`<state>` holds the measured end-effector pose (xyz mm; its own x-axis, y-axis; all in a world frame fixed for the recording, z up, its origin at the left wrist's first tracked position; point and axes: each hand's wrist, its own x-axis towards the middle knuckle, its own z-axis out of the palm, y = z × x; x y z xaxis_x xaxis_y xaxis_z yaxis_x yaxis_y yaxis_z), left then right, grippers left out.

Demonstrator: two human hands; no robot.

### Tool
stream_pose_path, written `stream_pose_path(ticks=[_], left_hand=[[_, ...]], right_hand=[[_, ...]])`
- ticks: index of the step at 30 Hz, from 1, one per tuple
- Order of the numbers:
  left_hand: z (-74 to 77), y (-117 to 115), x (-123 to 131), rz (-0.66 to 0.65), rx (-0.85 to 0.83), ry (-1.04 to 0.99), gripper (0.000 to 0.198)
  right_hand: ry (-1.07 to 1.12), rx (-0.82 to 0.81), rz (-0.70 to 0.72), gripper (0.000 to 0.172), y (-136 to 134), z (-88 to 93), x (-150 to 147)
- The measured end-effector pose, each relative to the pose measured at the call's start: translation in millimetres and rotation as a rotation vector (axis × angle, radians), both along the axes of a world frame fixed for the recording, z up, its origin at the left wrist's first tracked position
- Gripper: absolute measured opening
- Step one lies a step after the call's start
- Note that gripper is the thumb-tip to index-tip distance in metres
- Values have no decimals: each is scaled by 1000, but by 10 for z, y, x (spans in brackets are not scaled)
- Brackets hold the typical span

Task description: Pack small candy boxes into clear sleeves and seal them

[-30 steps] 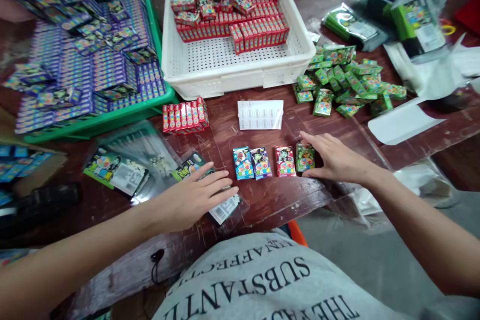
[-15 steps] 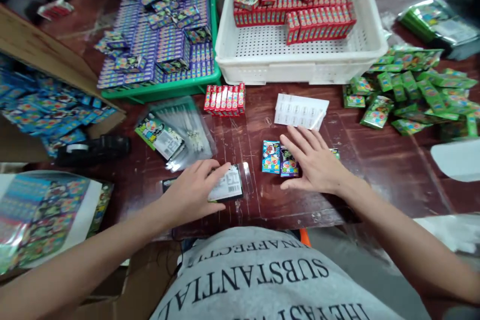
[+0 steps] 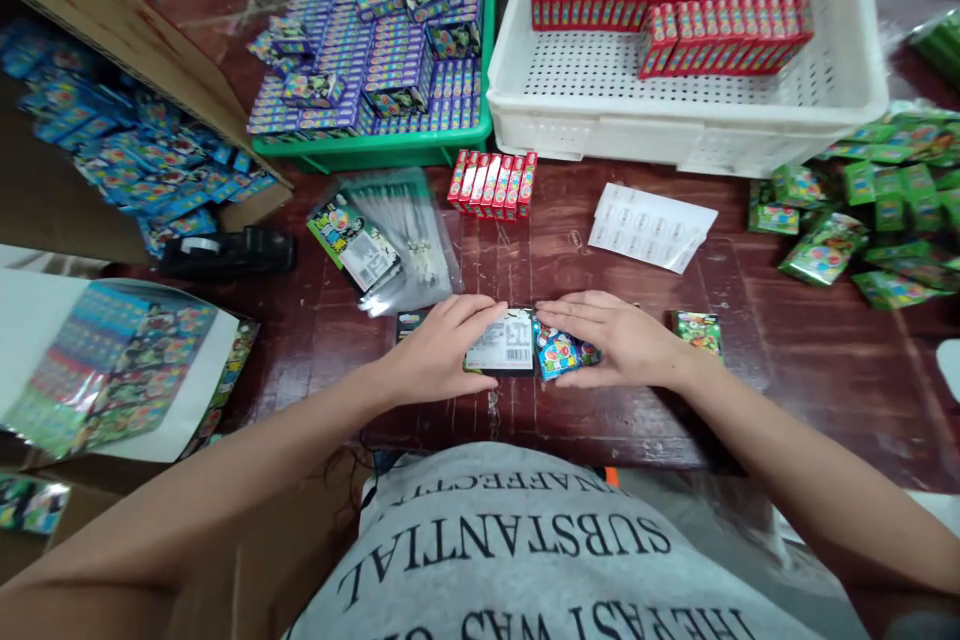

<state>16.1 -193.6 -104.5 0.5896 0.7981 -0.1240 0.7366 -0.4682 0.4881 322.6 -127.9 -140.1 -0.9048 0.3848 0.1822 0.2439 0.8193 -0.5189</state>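
My left hand (image 3: 439, 350) presses on a clear bag with a barcode card (image 3: 501, 345), fingers curled around its left side. My right hand (image 3: 611, 340) covers a row of small colourful boxes (image 3: 559, 355) and pushes them against the bag's right edge; a blue box shows under the fingers. One green box (image 3: 697, 330) lies loose just right of that hand. Both hands rest on the dark red table (image 3: 810, 370) in front of me.
A green tray of purple boxes (image 3: 390, 40) and a white basket of red boxes (image 3: 675, 20) stand behind. A row of red boxes (image 3: 493, 183), a sticker sheet (image 3: 651, 225), a stack of clear bags (image 3: 390, 235), green boxes (image 3: 862, 210) at right, a tape dispenser (image 3: 225, 252) and blue boxes (image 3: 142, 170) at left.
My right hand slid the row of boxes left toward the bag, leaving the green box behind. My left hand drew the bag to the middle. The view shifted left.
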Motion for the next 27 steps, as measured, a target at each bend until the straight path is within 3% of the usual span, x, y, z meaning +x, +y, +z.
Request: stream_pose_path(ticks=[8,11,14,18,23,27], left_hand=[[-13,-10,35,22,-14,59,90],[-6,-32,74,99,-25,40,93],[-30,-46,132,203,-29,4,94],[-77,-71,172,207,-36,-34,95],[-94,-80,163,195,-29,-37,95],[-89,-36,185,124,-19,-51,92]], right_hand=[[35,-55,-112,74,58,-7,33],[45,-34,-131,71,36,-4,30],[53,19,-241,65,-36,-7,-11],[61,60,-380,67,-128,-12,-30],[-41,-22,-261,75,-223,36,18],[-73,-45,-173,66,-271,56,-29]])
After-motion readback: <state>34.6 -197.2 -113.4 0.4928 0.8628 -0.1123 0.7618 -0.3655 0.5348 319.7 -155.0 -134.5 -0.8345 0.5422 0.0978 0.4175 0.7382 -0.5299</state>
